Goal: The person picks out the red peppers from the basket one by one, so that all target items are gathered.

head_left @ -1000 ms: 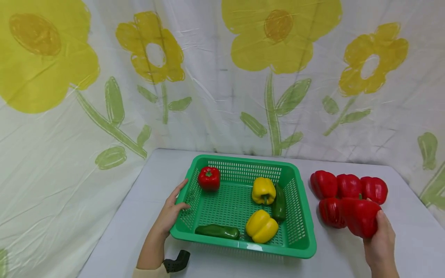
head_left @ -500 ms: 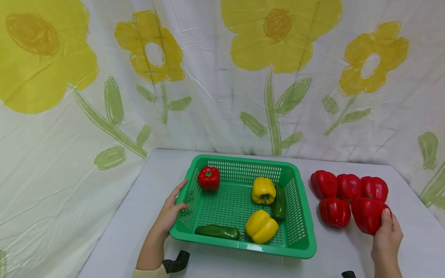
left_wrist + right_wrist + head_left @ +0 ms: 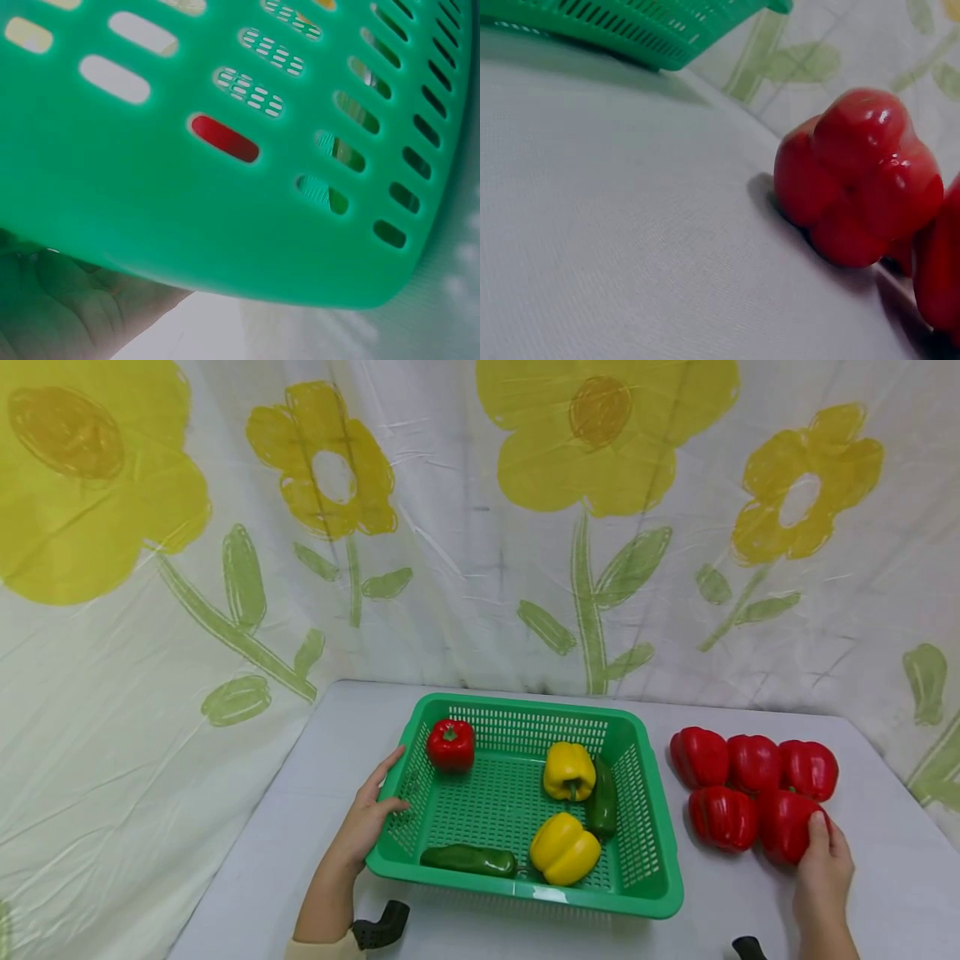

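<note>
My left hand (image 3: 363, 828) grips the left side of a green plastic basket (image 3: 600, 900), its thumb over the rim. In the left wrist view, part of the hand (image 3: 75, 311) shows below the basket's slotted wall (image 3: 150, 202). On the right, my right hand (image 3: 823, 867) holds a red bell pepper (image 3: 783, 825) from its near right side, low over the table. Left of it, close beside, sits another red bell pepper (image 3: 722, 818), its lobed end large in the right wrist view. Three more red bell peppers (image 3: 753, 763) form a row behind.
Inside the basket lie a red bell pepper (image 3: 451, 747), two yellow bell peppers (image 3: 566, 850) and two long green peppers (image 3: 468, 859). The white table (image 3: 315, 760) ends at a flower-patterned cloth (image 3: 465, 610). A black wrist mount (image 3: 384, 925) shows by the left forearm.
My right hand first carries the red bell pepper to the right, away from the front-left one, then lowers it beside that pepper. The left hand and basket stay put.
</note>
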A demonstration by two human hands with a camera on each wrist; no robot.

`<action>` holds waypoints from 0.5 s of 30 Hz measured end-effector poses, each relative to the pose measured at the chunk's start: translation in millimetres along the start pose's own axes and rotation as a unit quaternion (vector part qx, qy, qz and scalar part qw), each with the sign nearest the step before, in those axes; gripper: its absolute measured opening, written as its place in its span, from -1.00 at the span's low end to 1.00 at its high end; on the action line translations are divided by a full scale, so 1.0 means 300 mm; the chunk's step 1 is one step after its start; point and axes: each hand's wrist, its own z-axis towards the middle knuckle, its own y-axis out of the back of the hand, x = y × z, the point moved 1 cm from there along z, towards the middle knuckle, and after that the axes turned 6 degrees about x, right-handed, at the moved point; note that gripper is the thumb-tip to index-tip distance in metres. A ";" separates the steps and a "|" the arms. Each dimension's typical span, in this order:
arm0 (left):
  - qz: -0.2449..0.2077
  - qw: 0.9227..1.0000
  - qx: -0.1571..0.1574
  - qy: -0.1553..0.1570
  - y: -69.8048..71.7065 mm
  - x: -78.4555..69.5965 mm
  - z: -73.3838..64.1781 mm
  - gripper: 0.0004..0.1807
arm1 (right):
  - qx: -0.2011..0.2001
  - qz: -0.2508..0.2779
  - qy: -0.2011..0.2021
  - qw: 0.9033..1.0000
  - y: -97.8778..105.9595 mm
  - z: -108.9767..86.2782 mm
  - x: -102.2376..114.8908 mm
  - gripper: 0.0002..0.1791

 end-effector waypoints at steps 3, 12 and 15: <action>0.000 1.000 -0.001 0.000 -0.002 -0.001 0.001 -0.17 | 0.000 -0.021 0.016 1.000 -0.005 -0.001 -0.001 -0.26; 0.004 1.000 0.002 -0.003 -0.002 0.000 0.002 -0.17 | 0.012 -0.050 0.009 0.999 -0.008 0.002 -0.005 -0.22; 0.003 1.000 0.001 -0.003 -0.002 0.000 0.002 -0.17 | 0.019 -0.057 0.006 0.998 -0.008 0.002 -0.006 -0.21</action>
